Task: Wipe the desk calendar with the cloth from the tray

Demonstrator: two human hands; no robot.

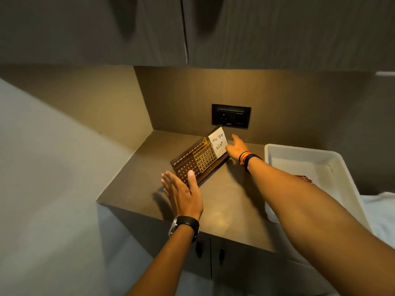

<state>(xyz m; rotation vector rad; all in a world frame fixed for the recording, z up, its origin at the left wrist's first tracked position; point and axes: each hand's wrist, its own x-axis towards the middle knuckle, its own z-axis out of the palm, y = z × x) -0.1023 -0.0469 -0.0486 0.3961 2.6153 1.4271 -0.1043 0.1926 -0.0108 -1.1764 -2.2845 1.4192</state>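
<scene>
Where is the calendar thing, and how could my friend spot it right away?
Start at the black wall socket above the brown countertop. Just below it, leaning back, stands the dark brown wooden desk calendar, between the left hand and the right hand. Only it has a gold grid and a white note reading "To Do List"; the white plastic tray beside it is plain.

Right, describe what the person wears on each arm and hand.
Both forearms are bare, with no sleeves or gloves in view. The left hand has a wristwatch on a dark strap with a metallic case at its wrist. The right hand has several thin bands at its wrist, orange, yellow and black.
</scene>
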